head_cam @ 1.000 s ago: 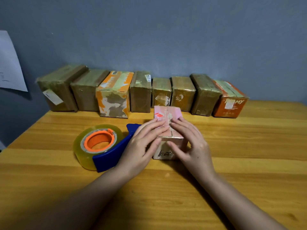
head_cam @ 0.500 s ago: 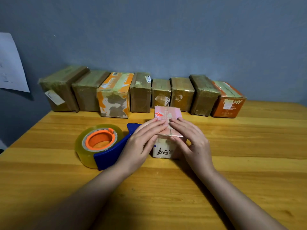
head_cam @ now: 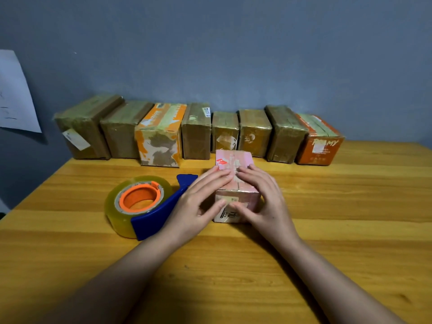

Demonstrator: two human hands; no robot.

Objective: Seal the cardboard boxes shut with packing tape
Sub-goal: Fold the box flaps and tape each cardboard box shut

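A small pink cardboard box (head_cam: 234, 160) stands on the wooden table (head_cam: 327, 230) in the middle of the view. My left hand (head_cam: 198, 202) lies over its left side, fingers straight on the top and thumb on the front face. My right hand (head_cam: 264, 199) mirrors it on the right side, fingers flat on the top and thumb on the front. The fingertips of both hands nearly meet at the top seam. A blue tape dispenser (head_cam: 159, 213) with a clear tape roll on an orange core (head_cam: 140, 197) lies just left of my left hand.
Several taped cardboard boxes (head_cam: 196, 134) stand in a row along the grey wall at the back of the table, two of them orange (head_cam: 320, 146). A white paper sheet (head_cam: 14, 94) hangs on the wall at the left.
Both hands have slid slightly forward along the top of the pink box, and their thumbs have moved onto its front face. The dispenser has not moved.
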